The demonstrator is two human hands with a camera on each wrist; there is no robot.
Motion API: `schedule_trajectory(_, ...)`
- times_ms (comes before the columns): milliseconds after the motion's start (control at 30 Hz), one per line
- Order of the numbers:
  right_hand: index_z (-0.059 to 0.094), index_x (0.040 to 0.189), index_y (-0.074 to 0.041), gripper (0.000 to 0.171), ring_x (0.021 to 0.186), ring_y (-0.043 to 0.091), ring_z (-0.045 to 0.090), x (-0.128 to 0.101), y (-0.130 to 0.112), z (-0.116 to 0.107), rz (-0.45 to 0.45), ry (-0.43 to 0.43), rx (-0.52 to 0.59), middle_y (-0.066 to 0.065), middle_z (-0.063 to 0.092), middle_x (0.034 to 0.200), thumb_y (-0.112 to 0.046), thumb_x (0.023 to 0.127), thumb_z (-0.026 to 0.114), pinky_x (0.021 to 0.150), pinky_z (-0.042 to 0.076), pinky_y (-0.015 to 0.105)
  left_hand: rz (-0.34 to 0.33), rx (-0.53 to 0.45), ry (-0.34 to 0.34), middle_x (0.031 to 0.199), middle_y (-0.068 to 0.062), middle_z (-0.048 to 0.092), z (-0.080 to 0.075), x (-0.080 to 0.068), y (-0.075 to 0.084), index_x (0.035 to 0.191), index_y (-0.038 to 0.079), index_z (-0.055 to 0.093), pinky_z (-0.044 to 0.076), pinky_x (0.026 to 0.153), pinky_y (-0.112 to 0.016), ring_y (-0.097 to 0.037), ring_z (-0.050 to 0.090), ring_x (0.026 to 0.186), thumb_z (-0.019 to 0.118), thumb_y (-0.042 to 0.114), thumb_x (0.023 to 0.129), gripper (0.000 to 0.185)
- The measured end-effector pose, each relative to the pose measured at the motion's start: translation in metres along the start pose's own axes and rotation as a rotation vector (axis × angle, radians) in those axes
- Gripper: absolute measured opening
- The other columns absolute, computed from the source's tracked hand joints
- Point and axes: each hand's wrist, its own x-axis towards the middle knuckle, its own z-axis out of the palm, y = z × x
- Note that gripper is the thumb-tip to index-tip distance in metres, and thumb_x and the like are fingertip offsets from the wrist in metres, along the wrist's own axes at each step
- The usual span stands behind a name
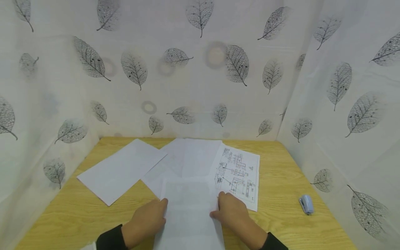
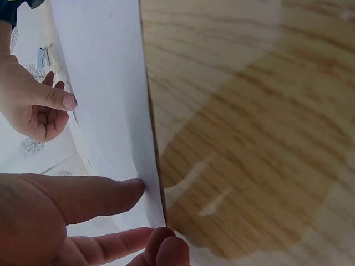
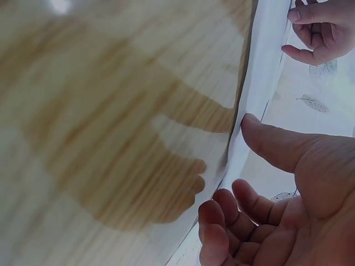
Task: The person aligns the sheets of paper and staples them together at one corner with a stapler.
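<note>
A blank white sheet (image 1: 189, 211) lies between my two hands at the near edge of the wooden table (image 1: 72, 215). My left hand (image 1: 163, 205) pinches its left edge. In the left wrist view the left hand (image 2: 150, 216) has its thumb on top of the sheet (image 2: 105, 83) and fingers underneath. My right hand (image 1: 217, 209) pinches the right edge. In the right wrist view the right hand (image 3: 233, 166) presses its thumb on the sheet (image 3: 260, 72), fingers curled below. Both edges are lifted slightly off the table.
More paper lies behind: a blank sheet (image 1: 120, 170) at the left, overlapping sheets (image 1: 184, 156) in the middle, a printed diagram sheet (image 1: 239, 173) at the right. A small blue stapler (image 1: 306, 204) sits near the right edge. Leaf-patterned curtains (image 1: 200, 69) close in three sides.
</note>
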Motion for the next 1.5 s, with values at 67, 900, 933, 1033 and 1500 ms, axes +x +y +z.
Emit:
schedule_trajectory(67, 0.056, 0.081, -0.016, 0.044, 0.061, 0.016, 0.051, 0.0, 0.0, 0.0, -0.006, 0.005, -0.004, -0.001, 0.053, 0.07, -0.043, 0.073, 0.089, 0.054, 0.041, 0.032, 0.012, 0.009, 0.003, 0.085, -0.009, 0.063, 0.0, 0.001, -0.001, 0.113, 0.003, 0.063, 0.056, 0.07, -0.047, -0.024, 0.062, 0.078, 0.079, 0.013, 0.085, 0.034)
schedule_trajectory(900, 0.047, 0.138, 0.011, 0.064, 0.113, 0.046, 0.06, 0.056, 0.107, -0.105, 0.235, 0.094, 0.348, 0.035, 0.054, 0.135, -0.038, 0.1, 0.06, 0.085, 0.054, 0.052, 0.057, -0.158, 0.035, 0.133, -0.015, 0.064, -0.065, 0.156, 0.092, 0.142, 0.003, 0.051, 0.052, 0.102, -0.044, -0.03, 0.063, 0.122, 0.073, 0.036, 0.093, 0.064)
schedule_trajectory(933, 0.046, 0.139, 0.013, 0.065, 0.113, 0.047, 0.06, 0.058, 0.111, -0.105, 0.253, 0.089, 0.353, 0.036, 0.053, 0.136, -0.038, 0.1, 0.06, 0.085, 0.054, 0.053, 0.057, -0.174, 0.031, 0.134, -0.016, 0.063, -0.064, 0.164, 0.097, 0.143, 0.002, 0.05, 0.052, 0.103, -0.045, -0.03, 0.062, 0.123, 0.073, 0.035, 0.093, 0.065)
schedule_trajectory(1033, 0.046, 0.137, 0.015, 0.065, 0.111, 0.046, 0.06, 0.065, 0.12, -0.1, 0.313, 0.07, 0.364, 0.037, 0.053, 0.133, -0.037, 0.1, 0.06, 0.084, 0.055, 0.051, 0.063, -0.194, 0.035, 0.132, -0.017, 0.064, -0.058, 0.183, 0.109, 0.141, -0.002, 0.052, 0.052, 0.101, -0.044, -0.028, 0.064, 0.115, 0.072, 0.032, 0.092, 0.063)
schedule_trajectory(1500, 0.061, 0.117, 0.014, 0.059, 0.085, 0.031, 0.057, 0.083, 0.137, -0.069, 0.423, 0.046, 0.235, 0.019, 0.063, 0.096, -0.041, 0.095, 0.066, 0.073, 0.048, 0.04, 0.074, -0.246, -0.011, 0.085, -0.005, 0.064, -0.02, 0.23, 0.142, 0.099, 0.002, 0.068, 0.047, 0.064, -0.03, -0.02, 0.057, 0.073, 0.073, 0.019, 0.088, 0.021)
